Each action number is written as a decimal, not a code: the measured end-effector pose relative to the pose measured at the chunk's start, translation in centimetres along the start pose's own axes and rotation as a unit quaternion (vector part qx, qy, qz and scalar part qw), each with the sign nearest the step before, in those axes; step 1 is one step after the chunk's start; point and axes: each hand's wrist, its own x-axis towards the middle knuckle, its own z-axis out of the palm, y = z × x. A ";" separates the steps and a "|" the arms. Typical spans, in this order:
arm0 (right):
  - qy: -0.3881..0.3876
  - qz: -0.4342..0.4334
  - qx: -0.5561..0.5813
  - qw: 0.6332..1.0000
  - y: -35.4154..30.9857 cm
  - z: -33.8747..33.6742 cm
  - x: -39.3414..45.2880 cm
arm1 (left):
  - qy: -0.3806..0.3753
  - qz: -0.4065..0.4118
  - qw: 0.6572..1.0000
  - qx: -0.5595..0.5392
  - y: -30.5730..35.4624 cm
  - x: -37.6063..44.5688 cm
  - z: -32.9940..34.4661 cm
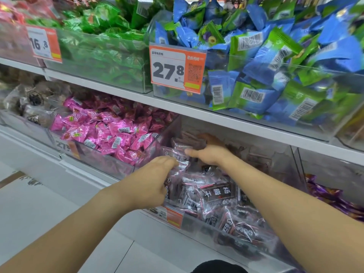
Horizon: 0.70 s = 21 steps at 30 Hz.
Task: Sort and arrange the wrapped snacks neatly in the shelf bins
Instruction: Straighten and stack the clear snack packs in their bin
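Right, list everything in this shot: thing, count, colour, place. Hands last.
dark snack packs: many, clear wrap with black print, lower middle bin
pink snack packs: many, pink, lower bin left of them
purple snack packs: several, purple, lower right bin
brown snack packs: several, brownish, lower far-left bin
green snack packs: many, green, upper left bin
blue-green snack packs: many, blue and green, upper right bin
price tag 27.8: one, orange-white, upper right bin front
left hand: grips dark packs
right hand: rests on dark packs, further back
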 end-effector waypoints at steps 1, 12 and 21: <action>0.007 -0.009 0.006 1.000 0.0 0.6 0.4 | -0.004 -0.002 1.000 0.006 0.1 0.0 0.0; -0.143 -0.038 0.162 0.976 1.2 -2.7 2.1 | -0.047 -0.029 0.997 0.059 0.2 0.0 -0.4; 0.013 -0.160 -0.055 0.985 -0.3 0.8 1.7 | -0.043 -0.021 0.993 0.103 -0.6 1.5 -0.2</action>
